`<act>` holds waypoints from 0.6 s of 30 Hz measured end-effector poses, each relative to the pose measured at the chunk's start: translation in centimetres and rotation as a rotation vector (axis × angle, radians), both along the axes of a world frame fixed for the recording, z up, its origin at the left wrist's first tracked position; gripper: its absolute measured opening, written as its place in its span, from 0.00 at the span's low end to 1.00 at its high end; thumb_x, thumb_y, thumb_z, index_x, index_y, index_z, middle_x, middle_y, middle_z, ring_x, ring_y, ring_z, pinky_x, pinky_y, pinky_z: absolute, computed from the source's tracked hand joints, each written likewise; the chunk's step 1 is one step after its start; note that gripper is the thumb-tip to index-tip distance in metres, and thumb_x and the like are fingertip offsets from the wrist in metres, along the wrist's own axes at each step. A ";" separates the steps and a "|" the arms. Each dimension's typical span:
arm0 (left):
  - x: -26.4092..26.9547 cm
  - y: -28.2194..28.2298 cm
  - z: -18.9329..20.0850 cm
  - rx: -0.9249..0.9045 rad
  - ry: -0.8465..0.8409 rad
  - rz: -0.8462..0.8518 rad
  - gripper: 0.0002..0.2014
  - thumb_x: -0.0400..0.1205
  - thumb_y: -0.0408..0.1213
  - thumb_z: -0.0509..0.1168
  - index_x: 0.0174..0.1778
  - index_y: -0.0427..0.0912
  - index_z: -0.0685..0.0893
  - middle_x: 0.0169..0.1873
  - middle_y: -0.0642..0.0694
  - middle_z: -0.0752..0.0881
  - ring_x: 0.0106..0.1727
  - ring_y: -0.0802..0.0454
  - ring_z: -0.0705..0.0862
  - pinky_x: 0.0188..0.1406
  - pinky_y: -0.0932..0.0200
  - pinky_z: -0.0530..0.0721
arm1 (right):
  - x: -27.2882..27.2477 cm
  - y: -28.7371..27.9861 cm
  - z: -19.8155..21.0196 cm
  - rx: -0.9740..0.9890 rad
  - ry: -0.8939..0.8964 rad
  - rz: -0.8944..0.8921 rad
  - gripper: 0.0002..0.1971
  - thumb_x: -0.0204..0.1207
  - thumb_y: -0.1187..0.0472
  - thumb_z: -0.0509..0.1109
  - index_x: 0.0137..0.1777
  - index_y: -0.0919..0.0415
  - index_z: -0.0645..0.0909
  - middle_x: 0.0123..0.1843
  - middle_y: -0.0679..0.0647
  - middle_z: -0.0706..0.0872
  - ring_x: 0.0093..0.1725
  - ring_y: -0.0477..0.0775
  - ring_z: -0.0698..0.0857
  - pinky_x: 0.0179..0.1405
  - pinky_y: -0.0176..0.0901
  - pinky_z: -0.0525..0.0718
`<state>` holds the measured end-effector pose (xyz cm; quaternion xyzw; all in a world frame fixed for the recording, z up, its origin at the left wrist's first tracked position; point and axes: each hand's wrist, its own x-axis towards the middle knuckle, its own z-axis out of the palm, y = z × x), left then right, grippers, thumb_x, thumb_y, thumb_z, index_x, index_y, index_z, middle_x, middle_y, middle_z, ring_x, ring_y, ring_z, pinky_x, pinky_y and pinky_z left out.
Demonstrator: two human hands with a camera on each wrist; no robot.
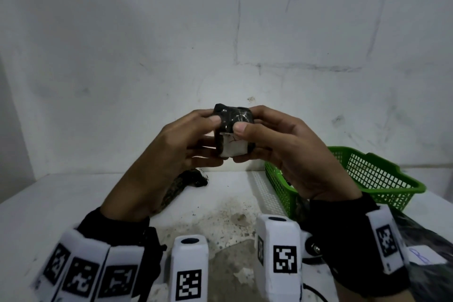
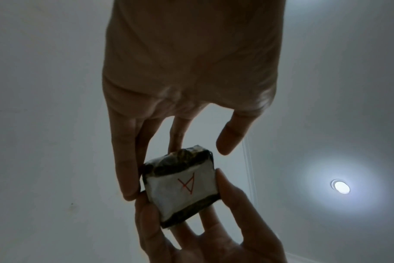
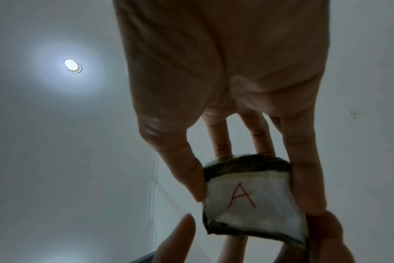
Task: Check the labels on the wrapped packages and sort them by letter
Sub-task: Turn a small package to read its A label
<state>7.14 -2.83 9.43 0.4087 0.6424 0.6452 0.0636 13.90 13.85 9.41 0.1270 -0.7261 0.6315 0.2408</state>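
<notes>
Holding: both hands, chest-high
Pkg [image 1: 232, 127]: squarish, dark crinkly wrap — white label [image 3: 247, 201], red "A"
L hand [image 1: 171, 154]: pinching pkg
R hand [image 1: 282, 152]: pinching pkg

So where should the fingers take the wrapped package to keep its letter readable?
Probably by the dark side edges of the wrapped package, coming in from left and right as both hands do now: the white label with the red A covers one flat face, and its sides stay free.

Blue-lettered label [image 1: 425, 256] cut off, unreadable
</notes>
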 end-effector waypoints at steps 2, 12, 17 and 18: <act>-0.1 -0.2 0.1 0.014 -0.001 0.040 0.16 0.75 0.48 0.63 0.55 0.45 0.87 0.48 0.40 0.91 0.50 0.42 0.90 0.51 0.50 0.90 | 0.1 0.0 0.1 0.004 -0.012 0.019 0.08 0.69 0.55 0.74 0.45 0.57 0.90 0.47 0.65 0.88 0.45 0.55 0.88 0.48 0.51 0.88; 0.4 -0.1 0.3 0.041 0.017 0.102 0.09 0.78 0.37 0.69 0.53 0.41 0.85 0.42 0.38 0.92 0.46 0.42 0.91 0.51 0.48 0.90 | -0.3 0.0 -0.2 0.015 0.025 -0.012 0.08 0.69 0.56 0.75 0.46 0.56 0.91 0.46 0.63 0.91 0.46 0.56 0.89 0.48 0.48 0.88; 0.4 -0.2 0.3 -0.001 0.038 0.092 0.16 0.73 0.47 0.68 0.55 0.47 0.86 0.43 0.43 0.92 0.47 0.46 0.91 0.54 0.49 0.89 | -0.5 0.0 -0.4 0.055 0.043 -0.040 0.10 0.69 0.55 0.76 0.49 0.55 0.91 0.51 0.65 0.91 0.52 0.64 0.91 0.56 0.53 0.88; 0.3 -0.2 0.4 -0.016 0.037 0.092 0.19 0.71 0.50 0.68 0.56 0.48 0.86 0.44 0.44 0.92 0.48 0.45 0.91 0.55 0.49 0.89 | -0.5 0.0 -0.4 0.058 0.046 -0.053 0.10 0.68 0.55 0.76 0.49 0.56 0.91 0.52 0.66 0.91 0.53 0.65 0.90 0.57 0.54 0.88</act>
